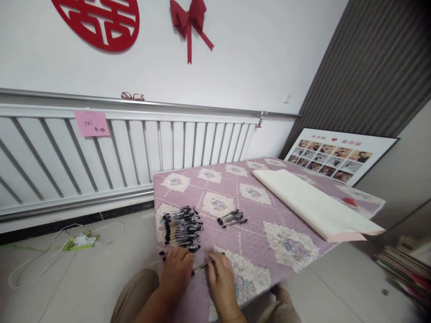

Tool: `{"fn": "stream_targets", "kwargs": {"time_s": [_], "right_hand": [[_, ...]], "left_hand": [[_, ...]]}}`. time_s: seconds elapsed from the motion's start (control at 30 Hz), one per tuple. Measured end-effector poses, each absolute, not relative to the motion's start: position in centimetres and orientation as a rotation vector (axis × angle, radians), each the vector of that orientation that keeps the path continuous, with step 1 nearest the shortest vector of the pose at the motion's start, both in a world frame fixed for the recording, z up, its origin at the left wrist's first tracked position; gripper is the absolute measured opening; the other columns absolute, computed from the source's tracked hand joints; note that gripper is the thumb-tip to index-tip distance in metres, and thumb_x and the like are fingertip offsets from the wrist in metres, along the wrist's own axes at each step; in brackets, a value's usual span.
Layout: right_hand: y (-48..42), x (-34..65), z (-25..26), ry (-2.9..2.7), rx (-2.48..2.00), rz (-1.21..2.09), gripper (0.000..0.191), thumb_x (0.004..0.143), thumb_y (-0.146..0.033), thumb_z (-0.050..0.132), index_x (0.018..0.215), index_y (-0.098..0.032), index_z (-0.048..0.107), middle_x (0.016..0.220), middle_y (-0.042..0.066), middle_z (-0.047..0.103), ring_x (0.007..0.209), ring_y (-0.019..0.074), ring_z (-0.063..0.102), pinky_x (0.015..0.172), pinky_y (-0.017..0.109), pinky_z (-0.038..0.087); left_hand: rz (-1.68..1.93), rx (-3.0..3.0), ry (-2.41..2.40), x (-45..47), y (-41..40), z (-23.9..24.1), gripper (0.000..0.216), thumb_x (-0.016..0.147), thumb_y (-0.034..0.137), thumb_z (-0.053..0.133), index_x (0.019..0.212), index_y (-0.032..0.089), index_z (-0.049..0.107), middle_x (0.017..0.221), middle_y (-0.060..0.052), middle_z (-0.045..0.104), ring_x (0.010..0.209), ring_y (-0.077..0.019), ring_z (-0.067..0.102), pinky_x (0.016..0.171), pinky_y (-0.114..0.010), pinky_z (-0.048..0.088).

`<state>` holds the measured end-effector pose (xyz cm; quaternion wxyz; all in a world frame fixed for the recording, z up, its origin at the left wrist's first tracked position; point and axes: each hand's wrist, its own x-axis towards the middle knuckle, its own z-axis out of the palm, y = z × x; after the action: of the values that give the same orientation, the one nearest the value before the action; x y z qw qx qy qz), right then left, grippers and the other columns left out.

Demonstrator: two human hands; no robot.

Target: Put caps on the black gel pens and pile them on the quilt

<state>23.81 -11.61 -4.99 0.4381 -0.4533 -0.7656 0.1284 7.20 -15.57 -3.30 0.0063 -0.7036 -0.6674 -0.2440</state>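
My left hand (177, 268) rests at the near left of the table, its fingers curled and close together. Dark pen ends stick out from beneath it on the left; whatever lies inside its grip is hidden. A little to the right, my right hand (221, 279) pinches a slim dark pen (201, 266) that slants between the two hands. Just beyond my left hand lies a row of several black-capped clear pens (182, 229), laid side by side. A smaller group of similar pens (231, 218) sits apart, farther right on the cloth.
A purple patterned cloth (249, 237) covers the table. A large pale folded sheet (303, 202) lies on the right, before a photo board (332, 154). A white radiator (175, 146) runs behind. On the floor at left is a power strip (82, 241) with cords.
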Motion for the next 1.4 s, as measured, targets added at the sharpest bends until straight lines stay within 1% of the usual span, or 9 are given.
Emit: {"fn": "stream_targets", "kwargs": {"time_s": [0.1,0.27,0.43,0.6,0.7,0.8,0.87,1.07,1.4], "right_hand": [[-10.8,24.8,-5.0,-1.650,-1.241,0.396,0.025,0.089,-0.026,0.044,0.106,-0.021,0.061,0.106,0.010,0.064,0.102,0.0242,0.057,0.093,0.041,0.045],[-10.2,25.4,-5.3,-1.478,-1.298,0.556,0.030,0.086,-0.037,0.046,0.105,-0.019,0.061,0.106,0.010,0.065,0.100,0.0244,0.059,0.093,0.040,0.045],[-10.3,25.0,-5.6,-1.339,-1.374,0.685,0.044,0.082,-0.049,0.050,0.111,-0.017,0.059,0.112,0.013,0.065,0.103,0.0258,0.060,0.091,0.038,0.047],[-10.3,25.0,-5.0,-1.289,-1.399,0.694,0.055,0.081,-0.054,0.049,0.118,-0.014,0.055,0.115,0.016,0.064,0.104,0.0269,0.060,0.088,0.037,0.047],[-10.3,25.1,-4.4,-1.352,-1.373,0.701,0.047,0.081,-0.054,0.047,0.107,-0.017,0.061,0.108,0.013,0.068,0.100,0.0264,0.061,0.087,0.036,0.047],[-10.5,25.3,-3.9,-1.441,-1.370,0.726,0.037,0.082,-0.053,0.048,0.089,-0.020,0.063,0.087,0.008,0.069,0.083,0.0244,0.062,0.077,0.034,0.048],[-10.8,25.2,-3.5,-1.476,-1.367,0.743,0.035,0.081,-0.053,0.049,0.083,-0.021,0.062,0.077,0.005,0.067,0.074,0.0226,0.060,0.071,0.032,0.048],[-11.4,24.7,-3.1,-1.610,-1.232,0.949,0.033,0.082,-0.051,0.052,0.087,-0.020,0.063,0.076,0.003,0.066,0.072,0.0206,0.060,0.069,0.029,0.047],[-11.1,25.2,-3.6,-1.601,-1.218,0.946,0.028,0.083,-0.047,0.052,0.084,-0.021,0.061,0.073,0.001,0.062,0.072,0.0199,0.057,0.069,0.028,0.045]], "left_hand": [[-0.775,-2.259,-2.146,9.1,-16.0,-3.1,0.023,0.089,0.020,0.053,0.110,0.027,0.058,0.110,-0.002,0.059,0.106,-0.0221,0.049,0.093,-0.037,0.033],[-0.616,-2.353,-2.289,11.0,-15.7,-2.5,0.016,0.091,0.021,0.046,0.098,0.025,0.061,0.102,-0.002,0.059,0.100,-0.0233,0.049,0.086,-0.037,0.035],[-0.802,-2.311,-2.362,10.4,-15.5,-2.8,0.021,0.092,0.016,0.042,0.098,0.023,0.060,0.104,-0.002,0.058,0.100,-0.0190,0.050,0.088,-0.032,0.035],[-0.982,-2.260,-2.329,10.1,-15.8,-3.3,0.021,0.092,0.015,0.040,0.095,0.022,0.060,0.098,-0.003,0.060,0.097,-0.0184,0.053,0.087,-0.031,0.038],[-1.086,-2.268,-2.249,10.0,-15.9,-3.5,0.022,0.093,0.017,0.039,0.095,0.022,0.060,0.097,-0.003,0.060,0.096,-0.0187,0.054,0.087,-0.033,0.039],[-1.089,-2.294,-2.181,10.1,-16.0,-3.6,0.020,0.093,0.017,0.041,0.097,0.022,0.060,0.098,-0.003,0.061,0.095,-0.0184,0.054,0.087,-0.033,0.040],[-1.031,-2.300,-2.153,10.2,-16.2,-3.5,0.018,0.092,0.018,0.043,0.098,0.023,0.060,0.099,-0.002,0.061,0.096,-0.0189,0.054,0.088,-0.034,0.040],[-0.849,-2.362,-2.159,10.7,-16.3,-3.2,0.013,0.090,0.020,0.049,0.096,0.023,0.060,0.098,-0.001,0.062,0.095,-0.0199,0.056,0.085,-0.033,0.040],[-0.794,-2.435,-2.285,10.3,-16.2,-2.4,0.021,0.095,0.025,0.043,0.093,0.021,0.063,0.097,-0.003,0.065,0.092,-0.0193,0.059,0.080,-0.029,0.041]]}}
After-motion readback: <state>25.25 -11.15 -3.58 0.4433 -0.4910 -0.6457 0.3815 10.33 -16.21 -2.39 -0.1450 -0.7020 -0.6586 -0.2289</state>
